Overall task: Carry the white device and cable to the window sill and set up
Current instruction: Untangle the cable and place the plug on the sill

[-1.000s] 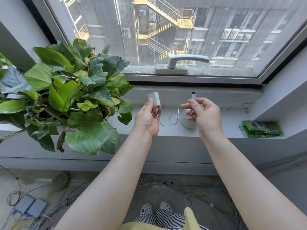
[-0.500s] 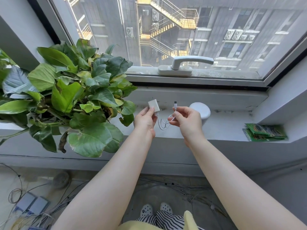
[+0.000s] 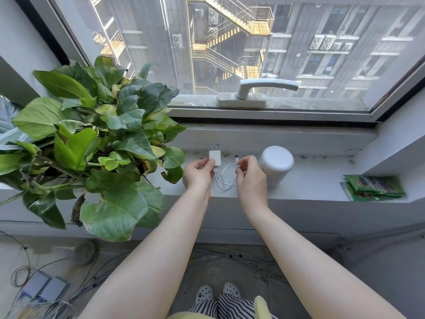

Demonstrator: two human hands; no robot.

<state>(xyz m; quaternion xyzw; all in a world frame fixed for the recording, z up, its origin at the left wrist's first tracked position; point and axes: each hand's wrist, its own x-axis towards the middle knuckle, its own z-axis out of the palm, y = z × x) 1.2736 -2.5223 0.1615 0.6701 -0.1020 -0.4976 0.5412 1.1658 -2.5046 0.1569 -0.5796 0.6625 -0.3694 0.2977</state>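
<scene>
A white cylindrical device (image 3: 276,163) stands upright on the window sill (image 3: 317,180), just right of my hands. My left hand (image 3: 199,174) pinches a small white plug adapter (image 3: 214,157) with its prongs pointing up. A thin white cable (image 3: 226,178) loops down from the adapter to my right hand (image 3: 249,176), which pinches the cable's free connector end (image 3: 236,158). Both hands hover low over the sill, close together.
A large leafy potted plant (image 3: 92,143) fills the sill's left side, its leaves near my left hand. Green packets (image 3: 372,187) lie at the sill's right end. A window handle (image 3: 255,93) sits above. Loose wires and boxes (image 3: 43,288) cover the floor below.
Both hands have dropped lower toward the sill and drawn closer together, the right hand moving left off the white device, which now stands uncovered. The cable loop hangs shorter.
</scene>
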